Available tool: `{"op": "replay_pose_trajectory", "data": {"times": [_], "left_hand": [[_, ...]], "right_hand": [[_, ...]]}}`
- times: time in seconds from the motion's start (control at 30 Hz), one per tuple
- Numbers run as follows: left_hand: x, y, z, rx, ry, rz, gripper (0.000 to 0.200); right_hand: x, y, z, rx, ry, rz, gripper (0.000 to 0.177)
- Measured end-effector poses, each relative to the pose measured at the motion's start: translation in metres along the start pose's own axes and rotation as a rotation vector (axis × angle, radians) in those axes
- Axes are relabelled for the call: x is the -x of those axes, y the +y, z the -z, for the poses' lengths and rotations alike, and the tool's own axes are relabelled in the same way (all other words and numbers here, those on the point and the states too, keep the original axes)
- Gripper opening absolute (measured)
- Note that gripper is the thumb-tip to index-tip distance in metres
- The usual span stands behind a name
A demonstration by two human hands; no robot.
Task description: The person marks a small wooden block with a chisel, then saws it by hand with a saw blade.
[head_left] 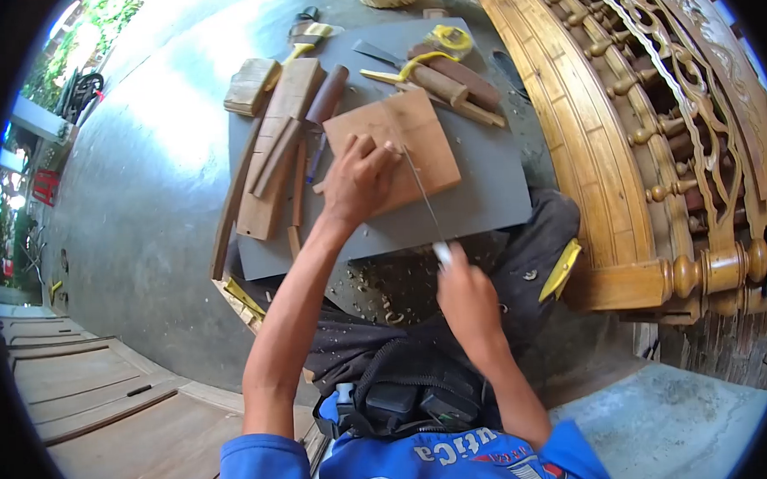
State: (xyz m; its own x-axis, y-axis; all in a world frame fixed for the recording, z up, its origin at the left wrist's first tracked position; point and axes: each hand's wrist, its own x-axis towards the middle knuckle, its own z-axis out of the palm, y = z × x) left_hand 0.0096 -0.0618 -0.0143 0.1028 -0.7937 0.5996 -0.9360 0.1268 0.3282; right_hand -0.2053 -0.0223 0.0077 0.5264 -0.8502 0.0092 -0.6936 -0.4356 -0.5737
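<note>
A square wooden board lies on the grey work surface. My left hand presses down on it with curled fingers; what they pinch is hidden beneath them. A small end of wood pokes out at that hand's left side. My right hand, slightly blurred, is closed around the pale handle of a thin-bladed saw. The blade stretches over the board's near edge, up to beside my left fingertips.
Wood blocks and strips lie left of the board, near a blue pen. Beyond it are a chisel, round wooden pieces and a yellow tape roll. Carved wooden furniture stands at right. Shavings litter the floor.
</note>
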Motion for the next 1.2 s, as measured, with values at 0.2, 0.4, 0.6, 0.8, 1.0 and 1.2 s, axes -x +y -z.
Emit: {"op": "replay_pose_trajectory", "data": {"times": [0.2,0.4,0.6,0.8,1.0,1.2], "left_hand": [[-0.011,-0.008,-0.002,-0.042,0.007,0.068,0.011],[-0.011,-0.006,0.001,0.026,0.031,0.062,0.009],[-0.013,-0.015,-0.001,-0.002,0.097,0.014,0.011],[-0.008,-0.009,-0.006,0.004,0.065,-0.02,0.011],[-0.006,0.0,0.003,0.04,-0.025,-0.099,0.013],[-0.002,0.007,-0.003,0.07,0.031,-0.074,0.008]], "right_hand": [[-0.061,-0.011,-0.013,0.034,0.021,-0.012,0.014],[0.022,0.0,0.021,0.09,-0.105,-0.056,0.011],[-0.036,-0.013,-0.005,0.056,-0.005,-0.024,0.015],[-0.05,-0.011,-0.008,0.056,0.059,0.057,0.017],[-0.04,-0.016,0.0,0.073,0.007,-0.038,0.012],[-0.04,-0.011,-0.02,0.023,0.035,-0.075,0.015]]}}
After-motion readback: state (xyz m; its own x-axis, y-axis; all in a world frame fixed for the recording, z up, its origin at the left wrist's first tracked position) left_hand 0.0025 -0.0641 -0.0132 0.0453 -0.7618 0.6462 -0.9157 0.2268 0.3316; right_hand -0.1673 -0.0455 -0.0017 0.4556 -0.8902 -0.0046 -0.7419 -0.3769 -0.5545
